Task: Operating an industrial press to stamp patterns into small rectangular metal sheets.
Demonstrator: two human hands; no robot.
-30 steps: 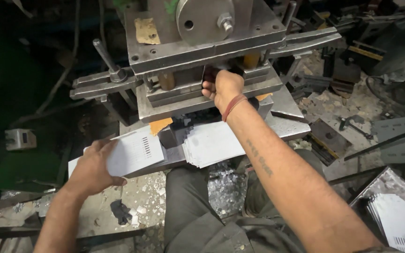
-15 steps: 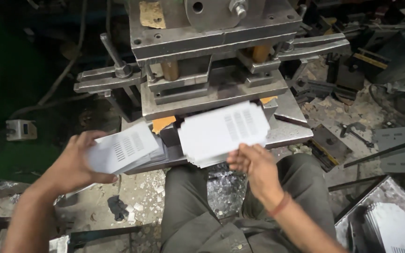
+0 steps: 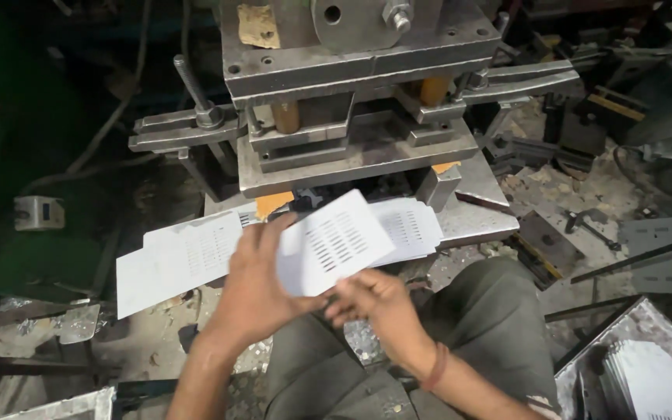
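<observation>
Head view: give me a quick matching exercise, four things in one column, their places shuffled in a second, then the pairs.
Things:
1. White slotted metal sheet
2. Grey steel press machine
3. Stack of white punched sheets
4. Small grey box

Places:
A. In a metal tray at lower right
B. Held between the left hand and the right hand
C. On the floor at far left
D. Top centre, above the hands

Pairs: 1-B, 2-D, 3-A, 4-C
</observation>
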